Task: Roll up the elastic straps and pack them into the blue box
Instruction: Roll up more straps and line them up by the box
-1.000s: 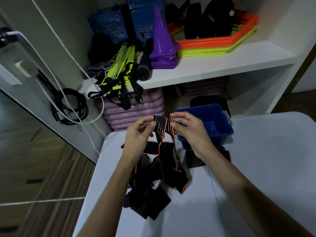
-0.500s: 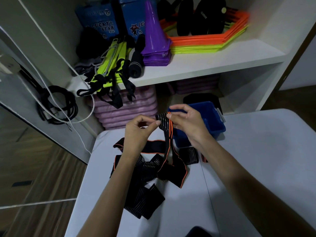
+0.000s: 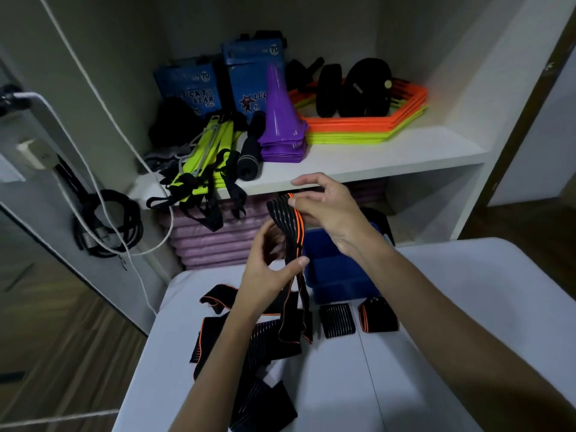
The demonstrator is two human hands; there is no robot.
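Observation:
A black elastic strap with orange edges is held up above the white table. My right hand pinches its top end. Lower down, my left hand grips the strap between thumb and fingers. The strap's tail hangs onto a loose pile of the same straps. The blue box stands just behind my hands, open, its inside partly hidden by my right wrist. Two rolled straps lie in front of the box, one striped black and one with orange edges.
A white shelf behind the table carries purple cones, orange and yellow hexagon rings, blue bags and yellow-black straps that hang over its edge. Purple mats are stacked under it. Cables hang at the left wall.
My right hand has lifted the strap's end higher. My left hand has slid down the strap to a lower hold. The view has tilted so more of the shelf shows.

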